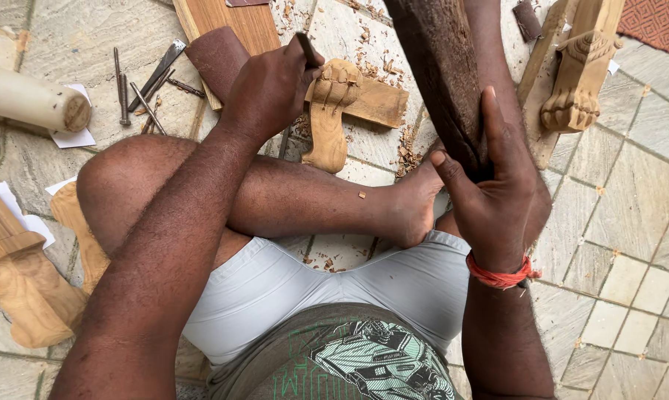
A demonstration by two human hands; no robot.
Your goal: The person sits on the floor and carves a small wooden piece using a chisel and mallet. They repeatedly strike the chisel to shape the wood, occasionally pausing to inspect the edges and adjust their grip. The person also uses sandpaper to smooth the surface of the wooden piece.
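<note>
While I look down over crossed legs on the stone floor (630, 222), my left hand (271, 89) has its grip closed around a thin dark chisel (305, 47), tip set against the pale carved wooden piece (333, 111) that lies flat on the tiles just ahead of my shin. My right hand (493, 185) is clamped on a thick dark wooden mallet (438, 74), fingers wrapped round its lower end, thumb running up the side; a red thread band (497, 275) circles that wrist. The mallet's bulk hangs over the right part of the carving and hides the floor behind it. Wood chips (407, 148) litter the tiles near my foot. To the left, a cluster of metal chisels (145, 85) lies loose, well apart from a pale round log (31, 100) resting on paper. A second carved paw-shaped piece (579, 74) sits at upper right, more carved blocks (16, 281) beside my left knee
</note>
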